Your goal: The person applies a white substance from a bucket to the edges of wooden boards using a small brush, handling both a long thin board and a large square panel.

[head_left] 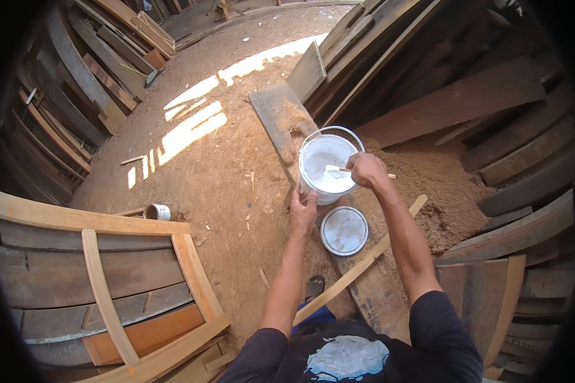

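Observation:
A white plastic bucket (pixel 329 198) with its wire handle tipped to the far side stands open on a plank, holding a white paste. My left hand (pixel 303 207) grips its near left side, thumb and fingers against the wall. Over the bucket's right rim, my right hand (pixel 368 170) is closed around a thin wooden stick (pixel 345 170). White paste coats the stick's left tip, which is over the bucket's inside; the other end sticks out to the right of my fist. Just nearer to me lies a round, stained white lid (pixel 344 231).
The long plank (pixel 383 300) under the bucket has a narrow wooden strip (pixel 358 268) lying across it. Sawdust (pixel 450 207) is heaped at right, beside stacked boards (pixel 453 105). A wooden frame (pixel 99 274) fills the lower left, near a small white pot (pixel 158 212).

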Demonstrator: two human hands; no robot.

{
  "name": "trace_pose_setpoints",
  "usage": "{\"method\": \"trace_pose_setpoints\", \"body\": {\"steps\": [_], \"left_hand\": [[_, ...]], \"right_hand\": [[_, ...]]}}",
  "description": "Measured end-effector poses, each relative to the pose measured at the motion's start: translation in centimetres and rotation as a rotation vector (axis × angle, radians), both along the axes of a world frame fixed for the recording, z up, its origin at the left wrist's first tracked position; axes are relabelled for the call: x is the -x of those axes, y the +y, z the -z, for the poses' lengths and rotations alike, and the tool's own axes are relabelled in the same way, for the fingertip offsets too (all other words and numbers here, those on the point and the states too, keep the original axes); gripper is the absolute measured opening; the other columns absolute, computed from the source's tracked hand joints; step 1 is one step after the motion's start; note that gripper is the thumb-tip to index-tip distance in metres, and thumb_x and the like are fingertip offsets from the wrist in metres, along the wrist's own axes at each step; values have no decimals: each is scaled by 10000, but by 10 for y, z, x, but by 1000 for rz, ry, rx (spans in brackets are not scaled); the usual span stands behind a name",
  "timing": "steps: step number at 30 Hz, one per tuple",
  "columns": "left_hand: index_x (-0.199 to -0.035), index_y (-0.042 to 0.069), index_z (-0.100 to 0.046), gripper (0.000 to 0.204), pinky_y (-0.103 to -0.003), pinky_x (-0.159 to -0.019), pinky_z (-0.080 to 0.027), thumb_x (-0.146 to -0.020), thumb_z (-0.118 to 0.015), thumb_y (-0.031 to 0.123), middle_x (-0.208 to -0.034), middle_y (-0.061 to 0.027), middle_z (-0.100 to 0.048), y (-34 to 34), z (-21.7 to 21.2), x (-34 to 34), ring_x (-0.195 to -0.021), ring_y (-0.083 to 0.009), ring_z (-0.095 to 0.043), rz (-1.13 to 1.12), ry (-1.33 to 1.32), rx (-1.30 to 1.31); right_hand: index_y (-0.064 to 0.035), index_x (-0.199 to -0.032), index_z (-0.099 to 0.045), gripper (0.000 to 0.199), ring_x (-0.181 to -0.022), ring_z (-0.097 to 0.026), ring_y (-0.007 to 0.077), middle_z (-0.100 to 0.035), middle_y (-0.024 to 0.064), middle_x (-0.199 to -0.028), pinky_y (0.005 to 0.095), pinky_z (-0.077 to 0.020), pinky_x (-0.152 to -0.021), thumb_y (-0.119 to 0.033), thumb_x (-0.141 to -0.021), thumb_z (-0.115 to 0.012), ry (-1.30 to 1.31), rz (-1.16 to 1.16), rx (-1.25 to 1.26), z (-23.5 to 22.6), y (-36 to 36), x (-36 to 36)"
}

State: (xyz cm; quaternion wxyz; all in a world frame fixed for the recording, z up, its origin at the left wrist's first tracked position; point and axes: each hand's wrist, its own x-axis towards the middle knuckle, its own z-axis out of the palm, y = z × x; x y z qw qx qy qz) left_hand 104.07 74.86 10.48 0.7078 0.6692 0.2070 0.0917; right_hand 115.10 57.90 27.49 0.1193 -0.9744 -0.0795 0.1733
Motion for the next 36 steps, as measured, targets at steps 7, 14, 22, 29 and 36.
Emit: {"method": "trace_pose_setpoints", "body": {"steps": [7, 14, 22, 29, 36], "left_hand": [[-1286, -74, -543, 658, -388, -929, -527, -915, -719, 439, -1106, -222, -687, -3, 44, 136, -1043, -288, -670, 470, 392, -269], [-1405, -56, -488, 786, -384, -1031, -471, -935, -665, 548, -1263, -201, -638, -10, 57, 222, -1167, -276, -620, 949, 649, -110], [-1267, 14, -610, 616, -341, -881, -476, -1001, -547, 566, -1066, -64, -644, -27, 55, 224, -987, -167, -579, 1008, 622, -61], [-1279, 25, -574, 656, -345, -969, -438, -1042, -396, 610, -1133, -68, -607, -38, 60, 233, -1067, -187, -551, 825, 597, 51], [-974, 11, -578, 466, -349, -709, -504, -1068, -425, 441, -868, -86, -601, -64, 24, 235, -807, -195, -597, 882, 604, -234]], "right_hand": [[-10, -1049, -744, 293, -959, -701, 305, -731, 202, -983, 394, -543, -871, -162, -823, -635, 11, 119, -495, -11, -72, 48], [5, -1108, -714, 292, -913, -665, 193, -728, 84, -955, 359, -533, -837, -145, -859, -681, 98, 251, -868, -13, -156, 120], [-38, -1076, -729, 259, -738, -560, 74, -683, 4, -874, 273, -469, -672, -190, -870, -688, 17, 436, -1037, -13, -251, 203], [-9, -1081, -704, 215, -692, -521, 51, -654, -8, -849, 222, -426, -629, -151, -920, -682, -51, 517, -1200, 2, -298, 235], [13, -1055, -690, 192, -669, -534, 65, -608, -10, -801, 244, -434, -596, -121, -930, -635, -74, 661, -1089, 55, -316, 234]]}}
